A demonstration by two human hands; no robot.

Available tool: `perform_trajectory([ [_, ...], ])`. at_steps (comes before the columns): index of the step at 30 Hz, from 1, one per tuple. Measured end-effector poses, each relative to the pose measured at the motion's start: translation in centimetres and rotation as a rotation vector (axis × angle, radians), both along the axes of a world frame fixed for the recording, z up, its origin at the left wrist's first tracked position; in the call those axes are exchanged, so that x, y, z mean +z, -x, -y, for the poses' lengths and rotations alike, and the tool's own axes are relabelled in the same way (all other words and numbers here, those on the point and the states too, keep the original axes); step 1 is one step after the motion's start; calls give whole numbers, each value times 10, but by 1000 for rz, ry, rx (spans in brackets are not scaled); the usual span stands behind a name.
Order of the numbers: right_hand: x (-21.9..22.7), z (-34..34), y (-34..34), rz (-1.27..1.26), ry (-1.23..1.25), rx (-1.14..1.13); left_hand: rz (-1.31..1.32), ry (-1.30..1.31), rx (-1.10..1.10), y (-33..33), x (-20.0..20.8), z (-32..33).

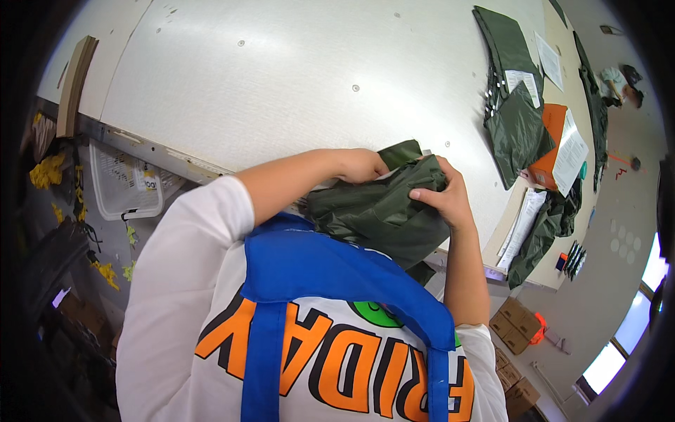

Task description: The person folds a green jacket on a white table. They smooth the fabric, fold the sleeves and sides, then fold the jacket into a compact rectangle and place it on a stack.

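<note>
A crumpled bundle of thin, slightly shiny dark green fabric (387, 207) lies gathered at the near edge of the table, partly hanging over it against my body. My right hand (450, 195) grips its upper right side, thumb on top and fingers behind. Curled at the bundle's upper left is my left hand (362, 166), closed beside a raised green fold; its fingertips are hidden in the cloth. Which kind of article the fabric makes up cannot be told.
The large white table (281, 84) has small round fixings in its top. On the right lie folded green pieces (517, 126) with paper sheets and an orange box (552, 144). Brown strips (76, 88) stand far left; a white plastic basket (126, 184) sits below the edge.
</note>
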State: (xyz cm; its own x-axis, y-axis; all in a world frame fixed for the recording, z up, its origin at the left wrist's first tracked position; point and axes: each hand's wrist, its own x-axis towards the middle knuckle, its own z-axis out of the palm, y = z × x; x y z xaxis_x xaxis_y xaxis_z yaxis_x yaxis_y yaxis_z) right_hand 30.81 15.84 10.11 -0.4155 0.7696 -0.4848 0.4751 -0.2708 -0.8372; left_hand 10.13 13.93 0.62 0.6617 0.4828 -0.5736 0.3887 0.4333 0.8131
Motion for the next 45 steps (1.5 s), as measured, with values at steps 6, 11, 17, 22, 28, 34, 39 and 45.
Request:
perform_trajectory([
  [6,3,4,-9,2,34,-59,-344,-606,-300,-10,17,-7],
  [11,22,-3,-19,-107,87,27,-170,-490,290,-4,10,29],
  [17,10,-8,-9,14,-6,30,-145,-399,588,-2,13,36],
  [22,-1,5,22,520,-673,382,-363,-670,641,-1,22,19],
  [28,-14,22,46,810,-1040,552,-326,-1115,707,-4,27,18],
  [34,-34,24,46,489,-847,235,-384,-1123,673,1,27,14],
  [39,-24,14,41,460,-648,189,-369,-1131,660,-1,31,18],
  [45,-72,-3,55,573,-811,45,-367,-1338,493,3,33,18],
])
